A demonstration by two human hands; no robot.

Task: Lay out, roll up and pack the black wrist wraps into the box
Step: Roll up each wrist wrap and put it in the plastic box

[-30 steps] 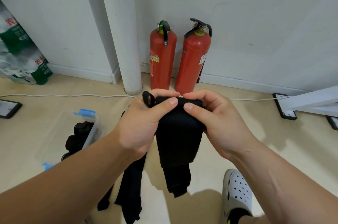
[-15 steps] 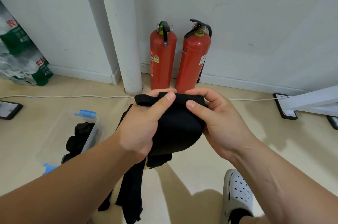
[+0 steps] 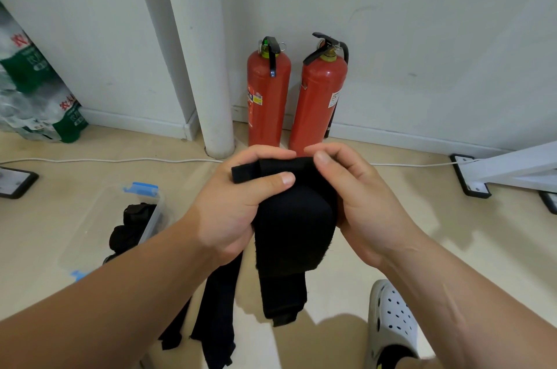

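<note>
Both hands hold one black wrist wrap (image 3: 294, 227) in the air in front of me. My left hand (image 3: 232, 209) grips its upper left part, thumb pressed across the front. My right hand (image 3: 358, 203) pinches the upper right edge. The wrap is partly rolled at the top and its loose tail hangs down. More black wraps (image 3: 217, 314) lie on the floor below my left forearm. A clear plastic box (image 3: 99, 233) with blue clips sits on the floor at the left, with rolled black wraps (image 3: 132, 227) inside it.
Two red fire extinguishers (image 3: 268, 97) stand against the wall beside a white pipe (image 3: 205, 67). A white cable (image 3: 120, 160) runs along the floor. Bottled water packs (image 3: 33, 91) lean at the far left. A white frame foot (image 3: 470, 175) is at right; my white clog (image 3: 391, 323) lower right.
The hanging tail, drawn up half a second ago, hangs lower again. My hands have turned the rolled top, and the small loop end now sticks out left above my left thumb.
</note>
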